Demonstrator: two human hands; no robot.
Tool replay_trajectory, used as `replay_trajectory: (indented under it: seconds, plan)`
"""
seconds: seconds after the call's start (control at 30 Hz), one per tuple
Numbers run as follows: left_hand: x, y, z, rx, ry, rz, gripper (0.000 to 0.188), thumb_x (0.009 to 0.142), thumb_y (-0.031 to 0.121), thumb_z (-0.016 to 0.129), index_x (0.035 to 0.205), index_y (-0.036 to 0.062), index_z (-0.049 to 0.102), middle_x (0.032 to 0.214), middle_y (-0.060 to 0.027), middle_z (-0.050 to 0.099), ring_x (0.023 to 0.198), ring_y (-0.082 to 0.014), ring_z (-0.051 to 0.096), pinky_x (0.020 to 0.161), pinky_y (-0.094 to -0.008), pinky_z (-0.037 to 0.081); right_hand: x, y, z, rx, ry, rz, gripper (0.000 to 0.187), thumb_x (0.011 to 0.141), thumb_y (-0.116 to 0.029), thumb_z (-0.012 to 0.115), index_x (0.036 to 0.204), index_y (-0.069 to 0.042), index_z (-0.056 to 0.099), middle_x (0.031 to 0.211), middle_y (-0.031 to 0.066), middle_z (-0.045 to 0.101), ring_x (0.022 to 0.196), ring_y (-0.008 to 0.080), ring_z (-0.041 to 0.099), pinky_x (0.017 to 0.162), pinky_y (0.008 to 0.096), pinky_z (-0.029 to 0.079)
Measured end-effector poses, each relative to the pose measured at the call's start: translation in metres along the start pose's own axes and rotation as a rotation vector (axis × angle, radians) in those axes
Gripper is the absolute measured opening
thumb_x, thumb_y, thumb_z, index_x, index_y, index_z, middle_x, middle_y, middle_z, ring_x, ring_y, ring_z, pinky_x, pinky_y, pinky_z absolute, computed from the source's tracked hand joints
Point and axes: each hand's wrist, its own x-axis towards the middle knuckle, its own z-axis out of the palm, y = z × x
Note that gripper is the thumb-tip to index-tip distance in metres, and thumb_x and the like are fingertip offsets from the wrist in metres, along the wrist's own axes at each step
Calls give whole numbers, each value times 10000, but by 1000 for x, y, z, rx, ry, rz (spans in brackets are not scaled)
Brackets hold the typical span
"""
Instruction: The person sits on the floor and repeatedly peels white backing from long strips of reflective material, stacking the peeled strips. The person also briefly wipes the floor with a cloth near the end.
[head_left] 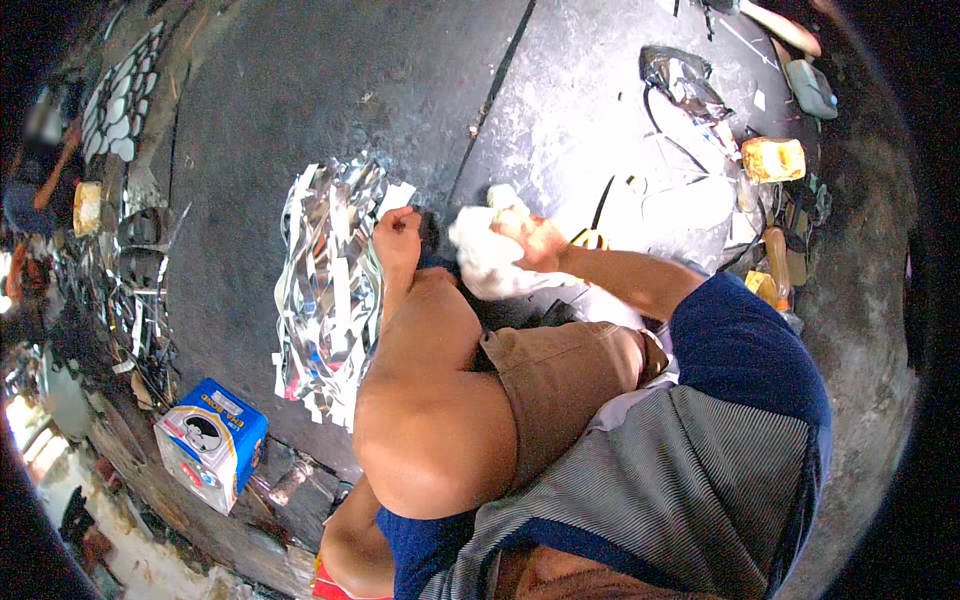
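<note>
My left hand (399,238) is closed, its fingers pinched at the lower end of a small white strip (398,195). It is beside my raised knee, at the right edge of a long pile of shiny silver strips (325,290). To its right, my right hand (537,245) is closed on a bunched white cloth (484,255), which hangs down toward my lap. A paler lump of the cloth stands out above the fingers. Close to my right wrist lies a yellow looped thing (590,239), partly hidden by the forearm.
A blue and white box (212,443) stands at the lower left. To the right are a black plastic bag (685,80), yellowish blocks (773,160), a bottle (777,265) and a grey container (811,89). White oval pieces (120,100) and another person (40,205) are far left.
</note>
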Motion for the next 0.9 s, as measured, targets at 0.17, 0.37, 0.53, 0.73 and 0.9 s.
replay_trajectory:
  seconds: [0.17,0.37,0.53,0.73,0.9]
  plan:
    - [6,-25,-1,-64,-12,-3,224,752,140,672,928,1,687,736,-100,665,667,-164,606,643,-283,477,38,121,-12,205,481,559,499,871,-270,618,1310,-110,445,1281,157,499,1132,338,515,961,362,410]
    - [-1,5,2,34,-49,-28,230,747,150,681,927,7,688,757,-101,676,676,-182,621,656,-299,483,93,109,51,234,841,433,526,856,-288,635,1311,-109,443,1298,179,480,1139,341,510,961,384,411]
    - [2,-23,-13,81,-63,-16,242,745,169,689,916,-1,680,733,-100,668,660,-193,619,645,-312,483,17,-12,3,51,-13,237,655,743,-316,716,1306,-107,455,1326,243,408,1081,360,545,912,460,466]
    - [15,-26,-12,-43,-30,-51,242,757,168,678,936,4,674,727,-82,672,657,-150,627,625,-278,484,-22,64,-59,1428,58,398,498,662,-270,738,1109,-76,631,911,127,655,861,278,652,839,400,509]
    - [12,8,-18,-158,-193,-125,280,795,180,681,1020,13,661,809,-69,674,680,-126,630,628,-257,487,-30,57,-132,1666,154,121,512,655,-292,744,1097,-57,633,927,118,660,880,254,646,858,384,497]
